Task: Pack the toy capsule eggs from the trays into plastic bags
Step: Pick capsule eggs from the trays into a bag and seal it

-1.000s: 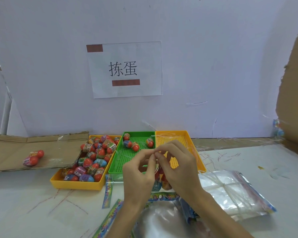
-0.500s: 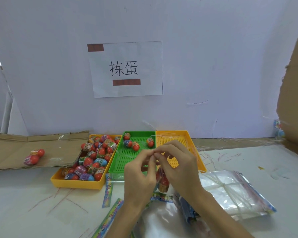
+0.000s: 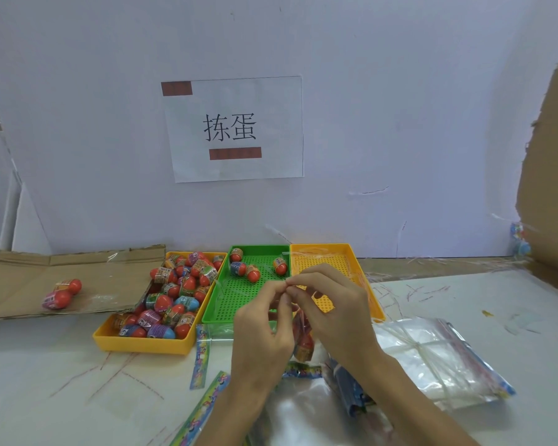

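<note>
My left hand (image 3: pixel 264 329) and my right hand (image 3: pixel 332 304) meet in front of the trays, fingertips pinching the top of a small clear plastic bag (image 3: pixel 303 339) that hangs between them with red capsule eggs inside. Most of that bag is hidden by my hands. A yellow tray (image 3: pixel 142 344) on the left is heaped with several capsule eggs (image 3: pixel 178 294). The green tray (image 3: pixel 226 304) in the middle holds several eggs (image 3: pixel 252 272) at its far end. The right yellow tray (image 3: pixel 351 252) shows only thin clear ties.
A bundle of empty plastic bags (image 3: pixel 438 358) lies at the right. Colourful header strips (image 3: pixel 202 358) and a shiny sheet lie near the table's front edge. A packed bag of eggs (image 3: pixel 60 294) sits on flat cardboard (image 3: pixel 45 275) at the left. A cardboard wall (image 3: pixel 551 175) stands far right.
Both hands have kept working the bag's top in nearly the same place. The bag with eggs hangs a little lower beneath my fingers than a second ago.
</note>
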The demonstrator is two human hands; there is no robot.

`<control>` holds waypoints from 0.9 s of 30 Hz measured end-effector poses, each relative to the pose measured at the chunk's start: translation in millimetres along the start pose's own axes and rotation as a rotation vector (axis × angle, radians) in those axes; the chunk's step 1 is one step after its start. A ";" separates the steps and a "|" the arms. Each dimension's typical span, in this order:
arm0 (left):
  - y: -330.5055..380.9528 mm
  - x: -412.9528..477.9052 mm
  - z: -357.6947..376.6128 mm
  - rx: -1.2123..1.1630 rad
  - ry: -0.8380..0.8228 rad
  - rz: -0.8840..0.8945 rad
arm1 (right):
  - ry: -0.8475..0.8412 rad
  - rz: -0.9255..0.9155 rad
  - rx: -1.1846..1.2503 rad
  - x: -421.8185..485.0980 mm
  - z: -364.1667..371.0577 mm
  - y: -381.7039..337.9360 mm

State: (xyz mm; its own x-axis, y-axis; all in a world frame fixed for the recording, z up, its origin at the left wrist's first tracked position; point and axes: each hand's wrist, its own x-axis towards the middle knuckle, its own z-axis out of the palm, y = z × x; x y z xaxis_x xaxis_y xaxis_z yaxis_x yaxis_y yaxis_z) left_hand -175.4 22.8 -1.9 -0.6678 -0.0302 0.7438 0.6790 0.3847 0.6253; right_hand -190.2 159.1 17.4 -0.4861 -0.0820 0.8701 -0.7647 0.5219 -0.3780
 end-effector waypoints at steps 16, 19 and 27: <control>-0.2 0.5 -0.3 0.022 -0.042 0.002 | -0.047 -0.035 -0.038 0.6 1.1 -6.2; -0.3 0.5 0.4 0.027 -0.045 0.005 | -0.071 -0.023 -0.042 0.5 0.6 -6.1; 0.1 1.3 -0.5 0.056 -0.023 0.039 | -0.055 -0.017 0.002 0.8 0.8 -5.0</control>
State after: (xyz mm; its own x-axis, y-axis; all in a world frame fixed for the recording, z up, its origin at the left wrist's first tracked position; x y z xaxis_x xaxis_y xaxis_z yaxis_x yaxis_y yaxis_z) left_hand -176.1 22.3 -0.7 -0.6483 0.0069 0.7614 0.6870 0.4364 0.5810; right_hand -187.1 155.7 19.7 -0.4958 -0.1377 0.8575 -0.7738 0.5182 -0.3642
